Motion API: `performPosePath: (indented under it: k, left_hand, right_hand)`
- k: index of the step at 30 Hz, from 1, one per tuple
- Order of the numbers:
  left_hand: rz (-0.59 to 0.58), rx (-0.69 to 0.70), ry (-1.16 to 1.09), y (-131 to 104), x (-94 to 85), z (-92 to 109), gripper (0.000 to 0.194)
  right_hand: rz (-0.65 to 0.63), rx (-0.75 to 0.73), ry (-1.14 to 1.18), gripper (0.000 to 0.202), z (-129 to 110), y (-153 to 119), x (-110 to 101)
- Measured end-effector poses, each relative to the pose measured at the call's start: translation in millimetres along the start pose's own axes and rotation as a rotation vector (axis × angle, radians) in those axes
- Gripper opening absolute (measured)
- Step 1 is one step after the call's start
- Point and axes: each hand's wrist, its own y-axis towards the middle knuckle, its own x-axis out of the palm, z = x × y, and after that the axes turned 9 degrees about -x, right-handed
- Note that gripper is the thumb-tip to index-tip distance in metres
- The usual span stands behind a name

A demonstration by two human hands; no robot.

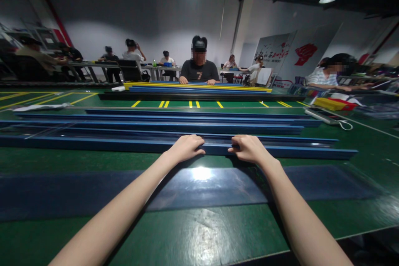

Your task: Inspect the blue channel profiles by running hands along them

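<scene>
A long blue strip with raised edges [215,149] lies across the green table, the nearest of several such strips. My left hand [188,147] has its fingers curled over this strip, left of its middle. To the right, my right hand [245,148] grips the same strip with bent fingers. Both hands are closed, a short gap apart. Between my forearms and under them, a flat, glossy, see-through sheet [215,187] lies on the table nearer to me.
More blue strips [193,124] lie behind. Beyond are a black strip [199,97] and a yellow strip [193,87], near a person [199,70] seated opposite. A phone-like device [324,116] with a white loop is at the right on the green table [199,232].
</scene>
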Motion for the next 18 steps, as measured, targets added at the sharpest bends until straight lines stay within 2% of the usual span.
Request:
performPosePath:
  k: [18]
  left_hand:
    - [-0.003,-0.011,-0.03,-0.8,1.2,-0.5,0.021]
  right_hand:
    - [0.015,-0.004,-0.007,0.019,-0.7,-0.4,0.1]
